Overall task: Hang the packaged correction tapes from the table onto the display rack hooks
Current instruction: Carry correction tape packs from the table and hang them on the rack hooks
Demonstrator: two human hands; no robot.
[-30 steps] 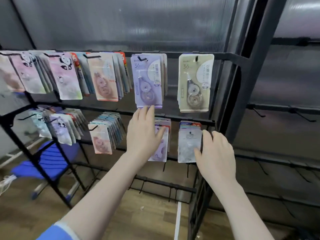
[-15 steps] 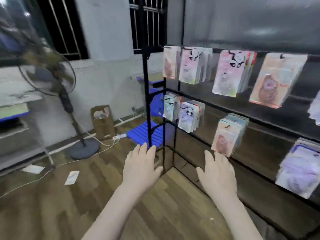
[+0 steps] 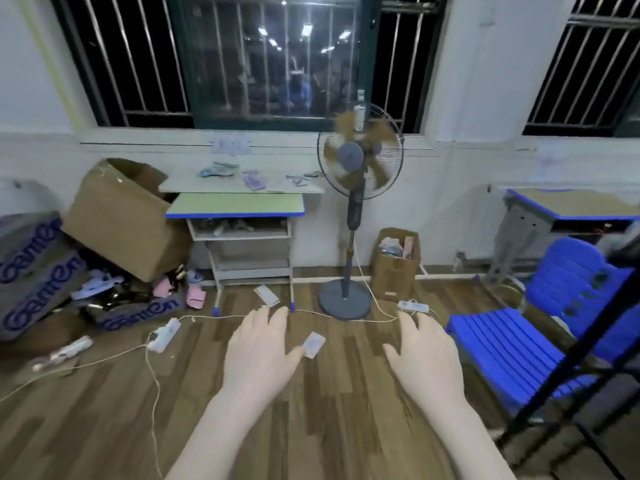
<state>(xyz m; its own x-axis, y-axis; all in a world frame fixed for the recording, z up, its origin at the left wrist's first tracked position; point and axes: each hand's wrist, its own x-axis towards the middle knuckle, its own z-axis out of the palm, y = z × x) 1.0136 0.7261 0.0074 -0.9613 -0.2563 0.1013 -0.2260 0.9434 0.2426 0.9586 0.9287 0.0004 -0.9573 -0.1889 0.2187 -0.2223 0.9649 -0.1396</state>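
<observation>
Several packaged correction tapes (image 3: pixel 254 180) lie scattered on a pale table (image 3: pixel 194 187) against the far wall under the window. My left hand (image 3: pixel 258 355) and my right hand (image 3: pixel 427 360) hover in front of me over the wooden floor, both with relaxed fingers and holding nothing. Only a black bar of the display rack (image 3: pixel 568 372) shows, at the lower right edge. Two loose packages (image 3: pixel 313 344) lie on the floor ahead.
A standing fan (image 3: pixel 358 216) is in the middle, cables and power strips (image 3: pixel 164 334) trail across the floor. Cardboard boxes (image 3: pixel 121 220) pile up at the left. A blue chair (image 3: pixel 540 323) and a second desk (image 3: pixel 568 206) stand at the right.
My view has swung left from the rack of hung packages to the room with the table. Both hands came off the rack and stay empty in front of me.
</observation>
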